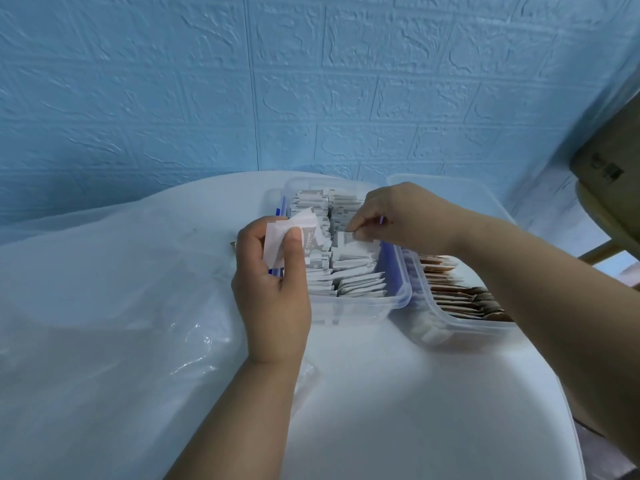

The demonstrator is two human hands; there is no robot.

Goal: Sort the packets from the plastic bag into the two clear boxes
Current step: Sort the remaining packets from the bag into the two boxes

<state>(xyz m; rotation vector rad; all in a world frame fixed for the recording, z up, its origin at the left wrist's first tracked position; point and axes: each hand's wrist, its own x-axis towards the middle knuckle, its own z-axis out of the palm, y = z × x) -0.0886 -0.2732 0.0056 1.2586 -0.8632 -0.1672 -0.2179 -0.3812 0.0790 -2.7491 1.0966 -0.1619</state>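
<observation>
Left hand point(273, 292) upright, holding packets point(277, 244); right hand point(398, 216) pinches packet point(343, 239) in box point(398, 300).

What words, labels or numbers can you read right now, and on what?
No text reads clearly.
On the grey packet in the left hand: pale print, too blurred.
On the packets in the left clear box: too small.
On the cardboard box at the right edge: dark mark, blurred.
</observation>
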